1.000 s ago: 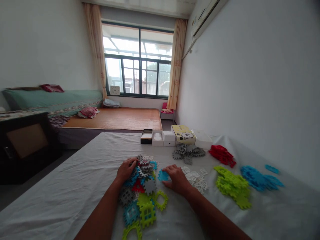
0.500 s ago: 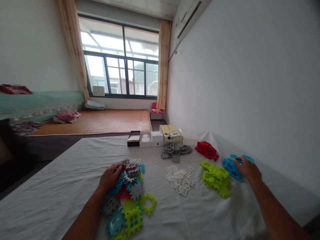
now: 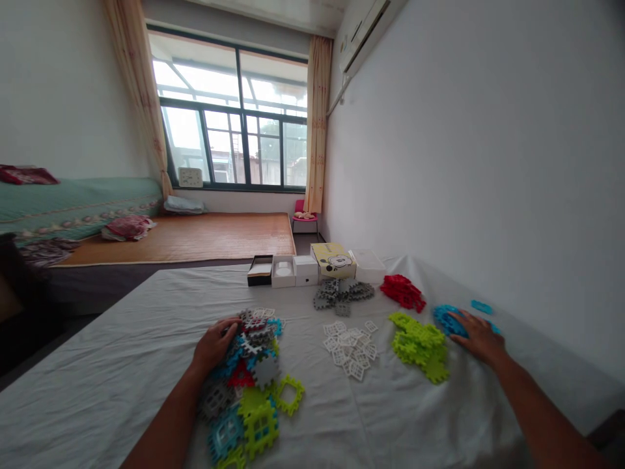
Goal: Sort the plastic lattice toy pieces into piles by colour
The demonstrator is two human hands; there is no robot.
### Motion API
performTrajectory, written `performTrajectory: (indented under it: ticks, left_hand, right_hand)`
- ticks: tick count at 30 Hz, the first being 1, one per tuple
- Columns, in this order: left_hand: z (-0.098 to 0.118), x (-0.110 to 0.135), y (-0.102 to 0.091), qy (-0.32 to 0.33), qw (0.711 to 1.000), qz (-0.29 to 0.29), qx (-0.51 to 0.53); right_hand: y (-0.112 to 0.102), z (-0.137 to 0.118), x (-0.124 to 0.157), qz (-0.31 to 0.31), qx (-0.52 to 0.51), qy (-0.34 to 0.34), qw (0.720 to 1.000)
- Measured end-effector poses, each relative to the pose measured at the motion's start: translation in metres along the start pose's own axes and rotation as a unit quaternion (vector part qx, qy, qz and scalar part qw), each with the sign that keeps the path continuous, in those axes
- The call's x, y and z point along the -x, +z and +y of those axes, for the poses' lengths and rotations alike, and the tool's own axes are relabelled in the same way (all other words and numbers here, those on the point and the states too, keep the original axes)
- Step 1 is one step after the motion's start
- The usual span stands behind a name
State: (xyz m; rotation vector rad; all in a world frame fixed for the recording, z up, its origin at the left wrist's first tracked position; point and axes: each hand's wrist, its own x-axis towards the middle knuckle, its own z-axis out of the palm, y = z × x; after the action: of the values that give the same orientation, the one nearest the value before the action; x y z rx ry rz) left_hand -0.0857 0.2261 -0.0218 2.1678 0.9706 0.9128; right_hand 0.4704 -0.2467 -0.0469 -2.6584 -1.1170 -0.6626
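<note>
A mixed heap of coloured puzzle tiles (image 3: 254, 384) lies on the white sheet near me. My left hand (image 3: 213, 345) rests on the heap's left side, fingers curled over tiles. Far to the right, my right hand (image 3: 476, 337) lies flat with fingers stretched over the blue tile pile (image 3: 446, 319). Sorted piles sit between: white tiles (image 3: 350, 345), lime green tiles (image 3: 420, 344), red tiles (image 3: 403, 291) and grey tiles (image 3: 342, 293). A single blue tile (image 3: 481, 305) lies beyond the right hand.
Several small boxes (image 3: 312, 267) line the far edge of the sheet-covered table (image 3: 122, 365). The white wall runs close along the right. A low bed with a bamboo mat (image 3: 195, 238) and a window stand beyond.
My right hand carried a blue tile from beside the mixed heap across to the blue pile and now lies flat on it. The view turned right. The left hand stayed put.
</note>
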Motion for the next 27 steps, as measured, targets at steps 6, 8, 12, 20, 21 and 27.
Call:
performTrajectory:
  ticks: [6,8,12,20,21,27]
  left_hand:
    - [0.011,0.007,0.002,-0.052,0.988,0.035,0.14]
    - [0.013,0.008,0.0,-0.083,0.968,0.055,0.23]
    - [0.009,0.009,-0.012,-0.174,0.873,0.122,0.439]
    - [0.001,0.01,-0.025,-0.23,0.755,0.142,0.597]
    - [0.002,0.01,-0.024,-0.231,0.753,0.142,0.599]
    - [0.007,0.011,-0.024,-0.244,0.755,0.136,0.594]
  right_hand:
    - [-0.02,-0.086,-0.032,0.083,-0.022,-0.054,0.995]
    - [-0.036,-0.156,-0.032,0.075,-0.102,-0.15,0.98]
    - [-0.072,-0.31,-0.006,-0.05,-0.246,-0.32,0.913]
    - [-0.07,-0.471,0.0,-0.11,-0.286,-0.39,0.869]
    - [-0.065,-0.478,-0.005,-0.118,-0.284,-0.388,0.869]
    - [-0.063,-0.48,-0.014,-0.117,-0.262,-0.374,0.882]
